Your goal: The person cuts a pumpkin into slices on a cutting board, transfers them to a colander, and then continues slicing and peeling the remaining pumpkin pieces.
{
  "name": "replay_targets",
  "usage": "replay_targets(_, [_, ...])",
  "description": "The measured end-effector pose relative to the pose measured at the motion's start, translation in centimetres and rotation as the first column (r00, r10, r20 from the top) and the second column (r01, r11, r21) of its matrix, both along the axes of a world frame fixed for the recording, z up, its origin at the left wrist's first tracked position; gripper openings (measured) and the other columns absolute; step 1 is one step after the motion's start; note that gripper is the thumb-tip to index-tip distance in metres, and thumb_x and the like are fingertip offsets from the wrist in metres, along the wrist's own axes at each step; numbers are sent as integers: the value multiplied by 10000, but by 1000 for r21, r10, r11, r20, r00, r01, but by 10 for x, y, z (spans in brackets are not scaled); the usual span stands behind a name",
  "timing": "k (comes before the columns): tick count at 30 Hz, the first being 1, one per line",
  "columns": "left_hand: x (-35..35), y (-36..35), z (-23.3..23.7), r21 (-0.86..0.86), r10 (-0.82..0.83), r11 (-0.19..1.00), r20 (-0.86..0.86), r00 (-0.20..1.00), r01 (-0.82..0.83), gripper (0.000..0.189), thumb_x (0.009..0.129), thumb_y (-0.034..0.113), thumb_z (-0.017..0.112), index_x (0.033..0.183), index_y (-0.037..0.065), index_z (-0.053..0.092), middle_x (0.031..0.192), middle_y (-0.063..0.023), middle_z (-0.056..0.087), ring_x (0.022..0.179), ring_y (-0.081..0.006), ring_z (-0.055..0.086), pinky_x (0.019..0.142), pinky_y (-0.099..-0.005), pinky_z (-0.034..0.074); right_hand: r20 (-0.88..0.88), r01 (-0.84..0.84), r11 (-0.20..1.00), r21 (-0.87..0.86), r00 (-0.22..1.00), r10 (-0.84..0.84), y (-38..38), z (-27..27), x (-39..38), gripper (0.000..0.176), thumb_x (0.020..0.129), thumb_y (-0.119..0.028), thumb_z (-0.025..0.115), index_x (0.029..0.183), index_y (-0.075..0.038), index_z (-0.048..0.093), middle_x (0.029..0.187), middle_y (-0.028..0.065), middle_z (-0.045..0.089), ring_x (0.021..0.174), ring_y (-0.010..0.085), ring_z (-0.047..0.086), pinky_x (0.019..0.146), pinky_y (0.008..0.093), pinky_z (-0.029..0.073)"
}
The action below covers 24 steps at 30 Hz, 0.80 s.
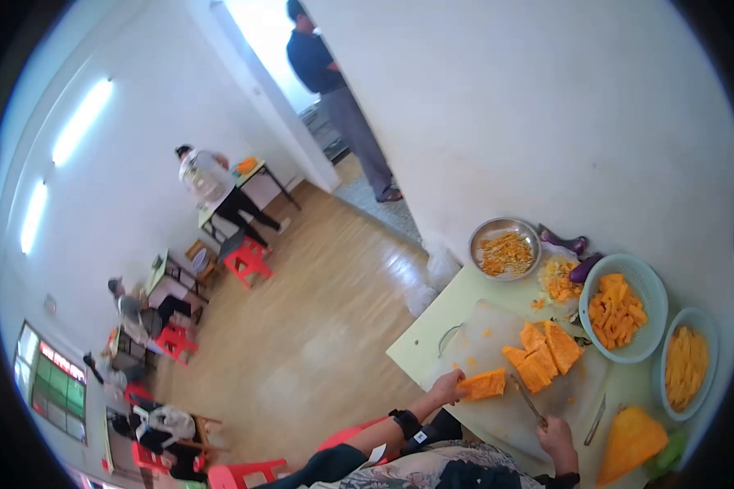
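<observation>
My left hand [447, 388] has its fingers closed on one end of an orange pumpkin piece [484, 385], low on the cutting board [497, 326]. In my right hand [556, 437] is the handle of a knife [529, 399]. Its blade points up across the board, just right of that piece. Beyond the blade lie several thick pumpkin chunks [544, 355], close together. To the right of my right hand, a second slim blade or peeler [595, 420] rests on the table.
Along the wall stand a metal bowl [504, 222] of pumpkin scraps and two baskets [640, 346] [693, 409] of cut pumpkin. Eggplants [585, 269] lie between them. A large pumpkin wedge [633, 444] sits front right. Red stools [247, 259] and other people [208, 183] are across the room.
</observation>
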<state>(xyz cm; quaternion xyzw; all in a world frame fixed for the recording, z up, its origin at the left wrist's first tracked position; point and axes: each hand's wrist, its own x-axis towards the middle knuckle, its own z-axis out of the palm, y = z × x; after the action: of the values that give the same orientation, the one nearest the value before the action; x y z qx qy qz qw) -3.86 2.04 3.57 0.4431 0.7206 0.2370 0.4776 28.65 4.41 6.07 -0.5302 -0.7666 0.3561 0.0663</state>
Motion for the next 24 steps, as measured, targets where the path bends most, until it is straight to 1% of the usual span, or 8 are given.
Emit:
replay_targets(3, [6, 0, -5, -11, 102, 995, 44, 994, -102, 311, 750, 204, 656, 936, 10, 499, 682, -122, 601, 495, -176, 595, 389, -307, 482, 37, 14, 999, 46, 999, -16, 4, -28, 10, 252, 712, -199, 591, 860, 0, 637, 704, 206, 612, 702, 365, 614, 639, 432, 481])
replay_targets(6, [12, 2, -4, -33, 47, 998, -1, 999, -47, 324, 730, 219, 652, 905, -9, 501, 614, -125, 579, 443, -199, 577, 372, -316, 473, 16, 46, 999, 5, 999, -46, 6, -15, 10, 210, 738, -178, 583, 758, 26, 628, 584, 189, 586, 601, 367, 602, 588, 422, 476])
replay_targets(10, [25, 8, -5, 44, 127, 991, -29, 991, -125, 317, 681, 164, 676, 852, -40, 505, 621, -142, 582, 444, -228, 587, 378, -337, 481, 237, -130, 991, 38, 964, 117, 15, -4, 16, 314, 764, -286, 568, 894, -4, 614, 727, 260, 593, 667, 359, 601, 625, 461, 431])
replay_targets(12, [27, 13, -7, -3, 77, 997, 63, 995, -77, 338, 711, 201, 674, 889, -6, 474, 623, -148, 570, 446, -242, 585, 367, -342, 451, 257, -114, 993, -30, 959, 118, 28, -5, 16, 295, 767, -272, 562, 817, 13, 618, 710, 253, 590, 672, 408, 560, 638, 462, 432])
replay_targets(16, [39, 15, -31, 21, 127, 991, 175, 976, -133, 357, 683, 193, 683, 894, 2, 469, 685, -172, 578, 474, -293, 583, 411, -379, 452, 191, -296, 955, -8, 937, 292, 42, 23, 6, 298, 771, -251, 536, 801, 37, 607, 688, 242, 589, 657, 390, 562, 625, 450, 436])
replay_targets(19, [47, 9, -35, 127, 138, 982, 43, 990, -142, 324, 646, 116, 680, 880, -31, 511, 722, -203, 595, 573, -327, 620, 460, -388, 502, 338, -409, 912, -22, 856, 392, 54, 27, 6, 297, 783, -236, 520, 796, 49, 603, 685, 237, 597, 659, 369, 572, 616, 446, 437])
replay_targets(21, [50, 4, -34, 429, 183, 900, -202, 962, -81, 304, 629, 106, 654, 875, -1, 509, 714, -202, 583, 676, -381, 599, 570, -464, 475, 333, -341, 932, -120, 871, 362, 52, 28, 5, 351, 791, -266, 509, 732, 72, 584, 622, 219, 571, 605, 354, 564, 580, 443, 426])
replay_targets(24, [48, 3, -18, 359, 208, 924, -190, 959, -129, 303, 614, 104, 637, 869, 14, 501, 694, -205, 568, 742, -419, 565, 638, -503, 434, 324, -199, 947, -253, 905, 277, 47, 22, 3, 454, 805, -312, 493, 637, 105, 555, 527, 193, 533, 523, 331, 553, 527, 438, 409])
